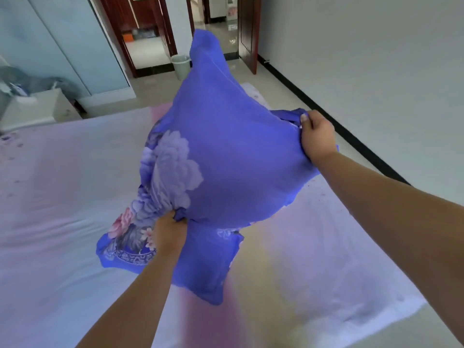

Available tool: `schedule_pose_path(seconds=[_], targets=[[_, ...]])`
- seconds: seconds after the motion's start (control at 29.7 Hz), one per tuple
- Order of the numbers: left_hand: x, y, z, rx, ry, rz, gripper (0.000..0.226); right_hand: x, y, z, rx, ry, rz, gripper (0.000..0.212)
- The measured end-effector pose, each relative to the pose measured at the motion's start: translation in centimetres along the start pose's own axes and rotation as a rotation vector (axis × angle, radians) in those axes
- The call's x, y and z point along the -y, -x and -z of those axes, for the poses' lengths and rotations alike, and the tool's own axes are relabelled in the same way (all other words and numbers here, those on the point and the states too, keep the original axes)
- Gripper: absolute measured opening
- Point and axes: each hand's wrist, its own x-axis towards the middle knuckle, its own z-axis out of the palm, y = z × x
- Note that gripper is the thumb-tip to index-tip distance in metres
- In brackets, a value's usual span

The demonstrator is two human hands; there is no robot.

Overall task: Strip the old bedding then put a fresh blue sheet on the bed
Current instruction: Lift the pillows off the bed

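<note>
- At the far left, a pale bedside cabinet (37,106) is being shown beside the bed, with a heap of grey-blue cloth (37,82) lying behind it against a light blue wardrobe panel (75,43).
- A wide bed covered in a pale lilac-white sheet with faint pink patches (62,172) is being seen across the lower frame, its near right corner lying just short of the floor.
- The left hand (169,232) is being held clenched around a bunched lower corner of the blue cloth with a printed pale peony pattern (226,151), the fabric being gathered tightly in the fist.
- The blue cloth is being held up in the air above the bed, billowed out between the two hands, its top tip rising toward the doorway and a lower flap hanging down close over the bed; whether that flap is touching the bed cannot be told.
- Behind the cloth, a pale green plastic waste bin (180,65) is being seen on the tiled floor (251,74) near a dark red wooden door frame (130,59).
- The right hand (317,136) is being closed on the cloth's right edge, thumb on top, the fabric being pinched and pulled taut.
- At the right, a white wall with a black skirting strip (351,136) is being shown running along the floor.
</note>
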Motion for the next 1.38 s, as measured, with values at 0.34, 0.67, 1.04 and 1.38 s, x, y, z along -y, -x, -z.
schedule_pose_path(seconds=[0.34,0.67,1.04,1.38], targets=[[-6.1,6.8,-12.2,-0.061,0.024,0.229,0.011,-8.5,-14.0,6.4,0.115,-0.651,-0.493,0.029],[-4.2,15.5,-8.6,-0.392,0.572,0.566,0.014,-13.8,-15.2,5.9,0.563,0.095,-0.315,0.032],[-6.6,15.6,-4.4,-0.596,0.471,0.477,0.016,-21.6,-7.1,6.0,1.274,0.357,-0.438,0.056],[-8.3,13.2,-4.3,-0.700,0.353,0.427,0.017,-18.3,-7.8,6.1,0.756,-0.619,-0.889,0.021]])
